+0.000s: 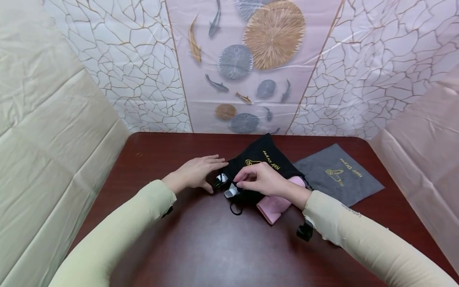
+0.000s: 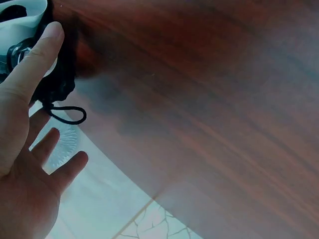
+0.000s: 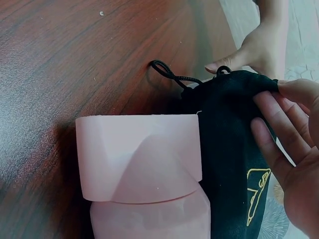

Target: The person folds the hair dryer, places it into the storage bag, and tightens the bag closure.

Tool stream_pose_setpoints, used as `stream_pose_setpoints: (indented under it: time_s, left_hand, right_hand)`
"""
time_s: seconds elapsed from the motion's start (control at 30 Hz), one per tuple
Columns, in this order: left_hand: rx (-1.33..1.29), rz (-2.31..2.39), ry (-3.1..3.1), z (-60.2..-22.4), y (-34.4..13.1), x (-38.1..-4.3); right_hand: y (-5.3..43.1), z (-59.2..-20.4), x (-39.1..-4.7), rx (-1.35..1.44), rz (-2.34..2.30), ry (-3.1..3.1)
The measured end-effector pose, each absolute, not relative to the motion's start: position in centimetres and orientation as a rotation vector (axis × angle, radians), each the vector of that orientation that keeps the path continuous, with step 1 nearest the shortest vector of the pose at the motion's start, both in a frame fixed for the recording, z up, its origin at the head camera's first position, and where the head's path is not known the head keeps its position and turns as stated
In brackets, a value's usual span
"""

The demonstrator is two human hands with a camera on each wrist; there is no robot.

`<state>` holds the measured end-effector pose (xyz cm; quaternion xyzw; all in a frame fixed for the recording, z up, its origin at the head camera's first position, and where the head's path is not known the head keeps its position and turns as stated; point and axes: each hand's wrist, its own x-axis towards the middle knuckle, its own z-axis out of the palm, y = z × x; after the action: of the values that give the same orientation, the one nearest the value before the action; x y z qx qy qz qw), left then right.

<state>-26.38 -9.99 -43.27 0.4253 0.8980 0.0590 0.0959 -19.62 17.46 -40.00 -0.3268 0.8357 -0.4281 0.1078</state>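
A black drawstring bag (image 1: 256, 155) printed "Hair Dryer" lies on the table, its mouth toward the near left. My right hand (image 1: 263, 179) pinches the bag's rim between thumb and fingers, also seen in the right wrist view. White parts (image 1: 233, 190) and a coiled black cord show at the mouth; their exact kind is partly hidden. My left hand (image 1: 199, 172) is spread at the left of the mouth, its thumb extended across the white parts in the left wrist view. A pink hair dryer (image 3: 144, 159) lies beside the bag, partly hidden by my right hand in the head view.
A grey bag (image 1: 337, 175) with a gold "Hair Dryer" print lies flat at the right, beside the black one. The dark red wooden table (image 1: 201, 247) ends at a patterned backdrop (image 1: 236, 99). A black drawstring loop (image 1: 236, 209) lies in front of the bag mouth.
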Motion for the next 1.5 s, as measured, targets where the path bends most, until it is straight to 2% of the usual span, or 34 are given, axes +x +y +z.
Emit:
stream_pose_setpoints:
  time_s: [0.47,1.5]
  left_hand:
    - [1.254,0.265,2.643,-42.8,-10.0,-25.8]
    - [1.199,0.496,2.72,-44.7,-10.4,-26.0]
  right_hand:
    - [17.9,-40.2,-19.7,-0.996,-1.244,2.488]
    - [18.3,-39.7,-19.7,-0.992,-1.238,2.545]
